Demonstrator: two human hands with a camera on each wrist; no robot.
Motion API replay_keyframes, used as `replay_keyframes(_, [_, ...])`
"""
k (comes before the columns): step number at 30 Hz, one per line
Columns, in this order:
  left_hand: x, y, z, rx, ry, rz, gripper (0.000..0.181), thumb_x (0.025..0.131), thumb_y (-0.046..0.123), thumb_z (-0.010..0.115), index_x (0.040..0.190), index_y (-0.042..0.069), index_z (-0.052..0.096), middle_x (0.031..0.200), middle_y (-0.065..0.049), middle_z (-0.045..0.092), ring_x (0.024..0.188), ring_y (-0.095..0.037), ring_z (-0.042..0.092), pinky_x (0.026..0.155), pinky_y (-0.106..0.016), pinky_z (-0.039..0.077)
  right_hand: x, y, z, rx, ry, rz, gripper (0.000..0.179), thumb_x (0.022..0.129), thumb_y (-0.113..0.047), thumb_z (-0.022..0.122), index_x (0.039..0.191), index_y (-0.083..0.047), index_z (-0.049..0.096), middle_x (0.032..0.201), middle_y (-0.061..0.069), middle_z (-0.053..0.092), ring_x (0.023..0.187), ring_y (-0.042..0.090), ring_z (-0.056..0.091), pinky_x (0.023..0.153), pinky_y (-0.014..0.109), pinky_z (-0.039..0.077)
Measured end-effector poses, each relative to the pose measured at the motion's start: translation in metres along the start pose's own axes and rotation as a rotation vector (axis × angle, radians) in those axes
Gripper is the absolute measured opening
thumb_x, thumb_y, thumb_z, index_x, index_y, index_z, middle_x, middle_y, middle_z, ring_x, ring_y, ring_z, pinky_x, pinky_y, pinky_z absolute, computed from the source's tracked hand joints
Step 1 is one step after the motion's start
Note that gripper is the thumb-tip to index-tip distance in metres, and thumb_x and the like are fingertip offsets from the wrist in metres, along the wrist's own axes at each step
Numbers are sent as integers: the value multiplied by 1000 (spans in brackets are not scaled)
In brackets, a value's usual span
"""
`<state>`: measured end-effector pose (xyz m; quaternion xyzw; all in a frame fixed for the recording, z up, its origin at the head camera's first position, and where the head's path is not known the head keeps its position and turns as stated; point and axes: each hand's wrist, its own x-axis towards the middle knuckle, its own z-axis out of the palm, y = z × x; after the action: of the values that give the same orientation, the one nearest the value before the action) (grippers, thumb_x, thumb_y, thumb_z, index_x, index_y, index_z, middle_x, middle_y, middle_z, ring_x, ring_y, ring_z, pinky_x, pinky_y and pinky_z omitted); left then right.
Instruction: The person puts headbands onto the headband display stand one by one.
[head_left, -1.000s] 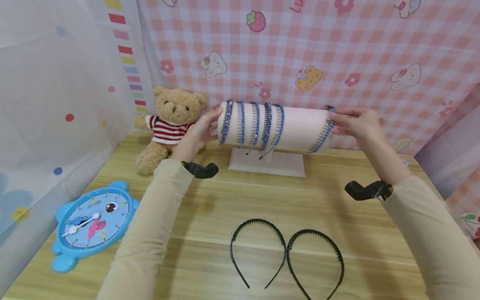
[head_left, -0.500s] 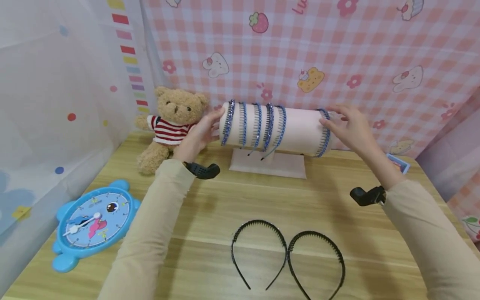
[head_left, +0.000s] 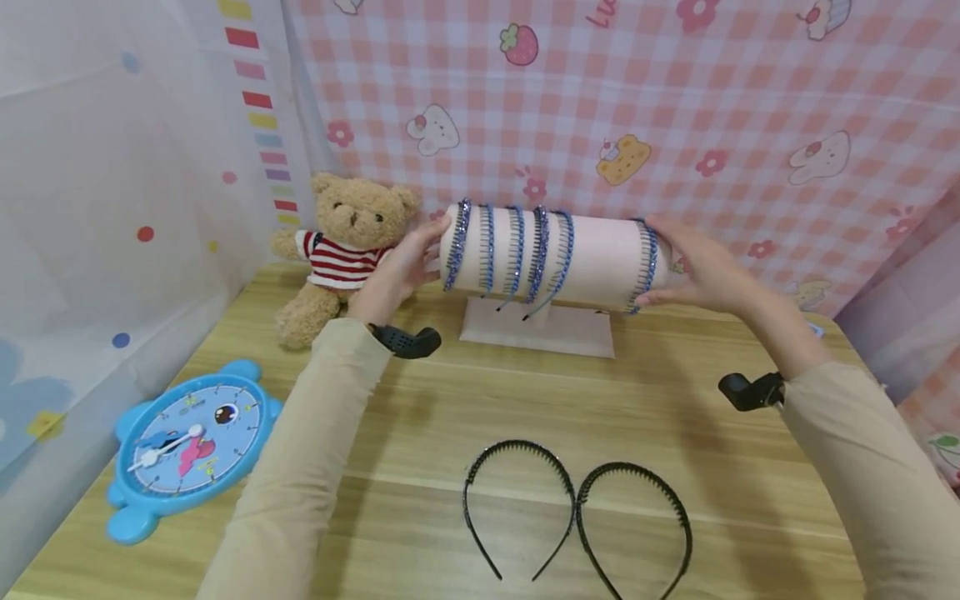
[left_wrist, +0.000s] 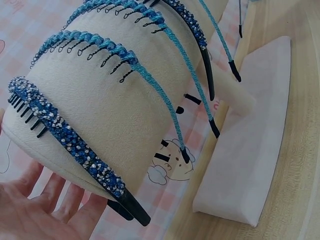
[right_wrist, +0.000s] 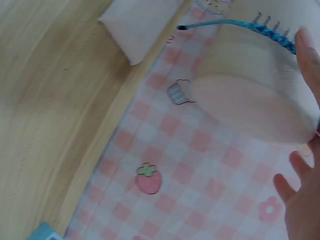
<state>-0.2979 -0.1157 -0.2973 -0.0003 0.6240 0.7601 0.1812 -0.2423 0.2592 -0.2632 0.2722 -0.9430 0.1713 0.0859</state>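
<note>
A pale padded roll stand [head_left: 603,258] carries several blue headbands across its left and middle part. My left hand [head_left: 405,265] rests against the roll's left end, beside a glittery blue headband [left_wrist: 65,132]. The left wrist view shows the fingers [left_wrist: 52,197] nearly straight against that end. At the right end, my right hand [head_left: 705,271] holds another blue headband [head_left: 647,262] between thumb, low in front, and fingers at the top. In the right wrist view the thumb [right_wrist: 307,60] lies at this headband's braided part; the index fingertip is hidden.
Two black headbands [head_left: 517,443] lie on the wooden table [head_left: 405,483] in front. A teddy bear [head_left: 341,267] sits left of the stand, and a blue toy clock [head_left: 225,450] lies at the left. A checked cloth [head_left: 570,100] hangs behind.
The rightmost headband has turned from slanted to nearly upright on the roll. My right hand has shifted its thumb down along it. My left hand has stayed at the left end.
</note>
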Motion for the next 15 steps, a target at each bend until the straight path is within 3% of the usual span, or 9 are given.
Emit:
replay_keyframes(3, [1,0,0,3,3,2,60,92,41,46,143,20,24,148,-3,27,132,-19,29,110,-42,24,8,-4,-2,-59,-13,-9,99,63,-32,83,139,0,31,137,24,41,123,42,39,102,55,30])
replay_keyframes(9, [3,-1,0,28,12,-1,59,92,43,45,142,19,26,142,-3,35,116,-15,38,106,-40,30,29,-16,-4,-62,-141,63,99,66,-49,77,144,-12,27,140,18,40,126,37,38,103,54,29])
replay_keyframes(15, [3,0,0,24,19,-15,58,92,42,46,142,19,26,145,-1,32,120,-16,35,107,-41,28,46,-25,-5,-68,-211,57,92,70,-48,74,143,-16,27,138,16,43,120,36,43,100,54,30])
